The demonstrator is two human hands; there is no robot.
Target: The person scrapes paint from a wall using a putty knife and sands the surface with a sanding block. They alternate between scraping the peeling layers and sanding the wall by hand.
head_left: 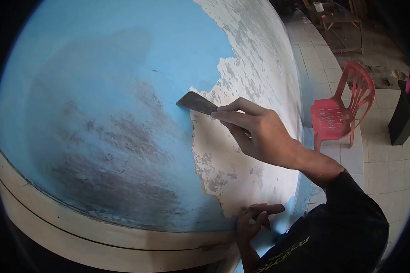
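Note:
My right hand (266,132) pinches a scraper (197,103), a flat dark metal blade, with fingers closed round its near end. The blade's far edge lies on the blue paint (168,59) of the wall, just beside the ragged border where pale bare wall (218,154) shows. Lower down, my left hand (249,224) is closed on a tool with a reddish-brown rounded handle (274,209), close to the wall's lower edge. The working end of that tool cannot be made out. Dark stains (123,177) spread over the blue paint to the left.
A pale wooden frame (123,248) runs along the wall's lower edge. On the tiled floor (377,159) to the right stand a red plastic chair (332,116) and a black box-like object (399,116). Farther back is a small table (339,19) with a white container (319,7).

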